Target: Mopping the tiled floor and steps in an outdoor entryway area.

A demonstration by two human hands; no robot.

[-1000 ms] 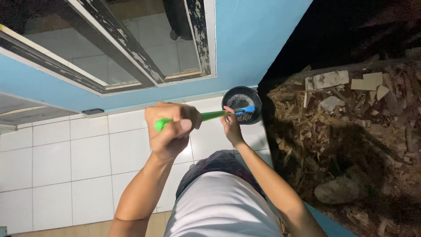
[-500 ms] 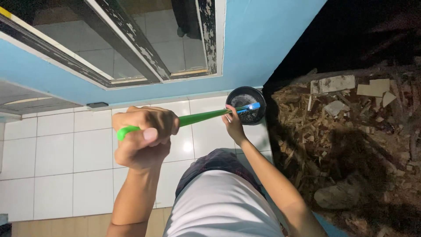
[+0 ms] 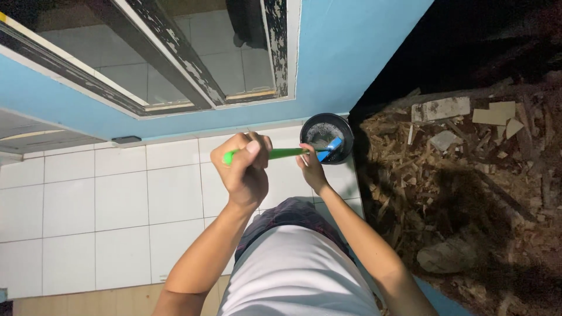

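Observation:
My left hand (image 3: 244, 168) is closed round the green handle (image 3: 281, 154) of a long brush, near its upper end. The brush's blue head (image 3: 331, 146) with dark bristles dips into a small black bucket (image 3: 345, 127) holding foamy water. My right hand (image 3: 310, 167) grips the handle just above the head, at the bucket's rim. The bucket stands on white floor tiles (image 3: 117, 199) at the foot of a blue wall (image 3: 328, 52).
A worn window frame (image 3: 175, 64) with peeling paint runs along the blue wall. To the right lies a dark heap of wood scraps and rubble (image 3: 462, 175). My white shirt and dark checked shorts (image 3: 293, 246) fill the lower middle.
My left hand has slid along the green handle toward the bucket, and the blue brush head has tilted and sunk lower into the bucket. The right hand stayed at the rim.

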